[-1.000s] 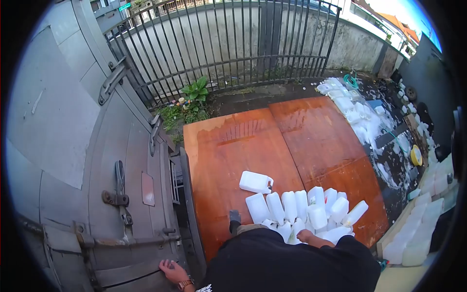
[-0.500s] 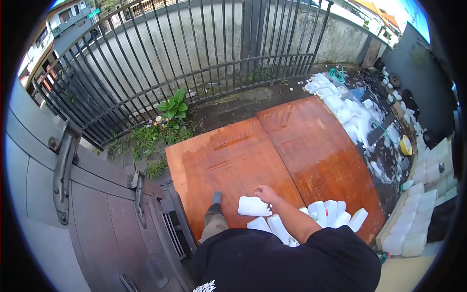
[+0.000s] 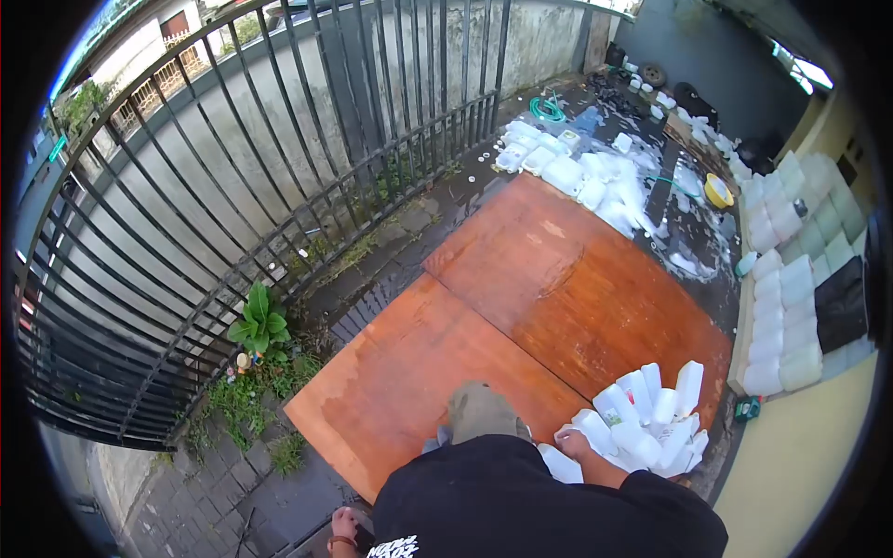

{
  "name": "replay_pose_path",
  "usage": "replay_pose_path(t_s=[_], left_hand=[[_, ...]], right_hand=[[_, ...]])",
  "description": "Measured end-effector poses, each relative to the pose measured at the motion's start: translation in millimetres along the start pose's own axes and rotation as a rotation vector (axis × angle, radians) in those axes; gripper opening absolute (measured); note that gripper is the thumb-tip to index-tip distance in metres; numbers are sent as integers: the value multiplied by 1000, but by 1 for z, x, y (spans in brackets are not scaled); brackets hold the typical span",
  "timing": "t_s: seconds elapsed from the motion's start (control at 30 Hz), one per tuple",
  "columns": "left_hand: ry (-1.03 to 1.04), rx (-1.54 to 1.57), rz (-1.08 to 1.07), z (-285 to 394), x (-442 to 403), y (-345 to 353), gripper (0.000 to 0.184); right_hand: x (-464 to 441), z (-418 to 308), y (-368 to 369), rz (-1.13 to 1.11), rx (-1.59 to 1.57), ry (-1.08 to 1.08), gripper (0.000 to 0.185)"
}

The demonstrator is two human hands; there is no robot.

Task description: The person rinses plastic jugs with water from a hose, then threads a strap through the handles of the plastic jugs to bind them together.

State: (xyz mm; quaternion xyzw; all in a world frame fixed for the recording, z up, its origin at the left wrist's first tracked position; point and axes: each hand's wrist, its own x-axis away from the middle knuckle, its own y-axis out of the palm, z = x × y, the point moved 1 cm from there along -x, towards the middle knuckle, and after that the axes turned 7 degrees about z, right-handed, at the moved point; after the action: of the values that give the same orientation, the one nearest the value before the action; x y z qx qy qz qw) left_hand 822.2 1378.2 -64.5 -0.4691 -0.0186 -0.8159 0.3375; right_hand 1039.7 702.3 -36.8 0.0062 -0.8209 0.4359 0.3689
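Observation:
My right hand (image 3: 575,444) is at the near edge of a heap of white plastic jugs (image 3: 637,442), its fingers curled against a jug; the exact grip is partly hidden. Just below it, one white jug (image 3: 561,464) lies partly behind my black shirt. The heap rests on the right near part of a wet reddish-brown board (image 3: 372,409). Down at the lower left, my left hand (image 3: 344,523), with a band on the wrist, has its fingers curled beside a dark edge; what it holds, if anything, cannot be made out.
Black metal bars (image 3: 233,186) run along the left. White containers and foam (image 3: 595,181) spread over the ground beyond the board, near a green hose (image 3: 547,109) and a yellow basin (image 3: 718,192). Stacked white jugs (image 3: 786,307) line the right wall. A leafy plant (image 3: 259,321) grows at left.
The view has turned right and my body leans lower. My right hand has moved from beside a single jug to the heap. My left hand has come into view at the lower left.

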Motion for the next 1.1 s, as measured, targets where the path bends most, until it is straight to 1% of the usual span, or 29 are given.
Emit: replay_pose_path(t_s=[0.03, 0.07, 0.1, 0.17, 0.2, 0.23, 0.27, 0.3, 0.33, 0.37, 0.4, 0.43, 0.5, 0.57, 0.6, 0.63, 0.67, 0.73, 0.77, 0.8, 0.83, 0.87, 0.9, 0.93, 0.97, 1.0, 1.03, 1.07, 1.1], left_hand=[[141, -79, 77, 48, -31, 14, 26], [198, -100, 99, 96, -73, 29, 24], [255, -118, 126, 136, -109, 41, 24], [296, 32, 92, 234, -145, 83, 21], [311, 20, 91, 282, -150, 114, 21], [305, 74, 137, 322, -152, 151, 19], [301, 132, 178, 361, -155, 189, 17], [328, 117, 171, 392, -163, 230, 19], [335, 106, 167, 406, -188, 263, 19], [385, -5, 136, 411, -215, 296, 21], [438, -112, 100, 431, -229, 330, 24], [444, -125, 86, 456, -224, 366, 24], [206, -398, -40, 489, -204, 433, 24], [201, -455, -108, 529, -202, 484, 23], [196, -495, -165, 545, -202, 509, 23], [226, -457, -121, 562, -202, 532, 20], [227, -463, -131, 573, -213, 553, 20], [261, -331, -87, 590, -252, 587, 28], [383, -491, -136, 601, -266, 605, 24], [386, -496, -145, 616, -266, 626, 24], [245, -483, -141, 634, -269, 645, 22], [108, -469, -134, 655, -273, 666, 21], [117, -474, -139, 675, -281, 691, 21], [411, -927, -252, 698, -289, 718, 28], [553, -1166, -318, 722, -301, 742, 31], [720, -1388, -365, 746, -312, 767, 36], [795, -1559, -390, 769, -330, 802, 40], [866, -1727, -417, 789, -334, 838, 45], [914, -1745, -425, 813, -342, 880, 40]], right_hand=[[-9, 7, 8, 11, -76, 67, 33], [-22, 15, 19, 19, -93, 86, 33], [-37, 21, 33, 30, -47, 52, 29], [-62, 8, 42, 36, -20, 23, 26], [-73, -7, 36, -84, -31, 32, 24], [-91, -22, 30, -199, -40, 36, 23], [-116, -34, 24, -213, -78, 113, 22], [-154, -36, 19, -204, 35, -69, 22], [-189, -40, 14, -203, 150, -244, 21], [-218, -53, -1, -204, 140, -233, 21], [-252, -74, -30, -108, -72, -53, 22], [-287, -94, -61, -8, -284, 131, 23], [-346, -138, -132, 182, -459, 71, 29], [-394, -186, -211, 347, -435, -56, 30], [-416, -207, -246, 366, -499, -17, 30], [-437, -222, -276, 386, -563, 18, 31], [-459, -231, -298, 395, -564, 26, 31], [-511, -241, -332, 503, -579, -57, 26], [-534, -241, -343, 510, -577, -47, 26], [-556, -239, -348, 525, -597, -36, 25], [-581, -240, -351, 540, -620, -28, 24], [-605, -235, -351, 502, -624, 49, 26], [-625, -228, -348, 464, -628, 127, 29], [-640, -225, -346, 456, -675, 206, 26], [-648, -227, -340, 444, -725, 291, 23], [-650, -229, -338, 400, -766, 321, 16], [-661, -214, -321, 340, -662, 325, 10], [-671, -203, -308, 280, -559, 324, 12], [-675, -191, -295, 216, -384, 138, 14]])
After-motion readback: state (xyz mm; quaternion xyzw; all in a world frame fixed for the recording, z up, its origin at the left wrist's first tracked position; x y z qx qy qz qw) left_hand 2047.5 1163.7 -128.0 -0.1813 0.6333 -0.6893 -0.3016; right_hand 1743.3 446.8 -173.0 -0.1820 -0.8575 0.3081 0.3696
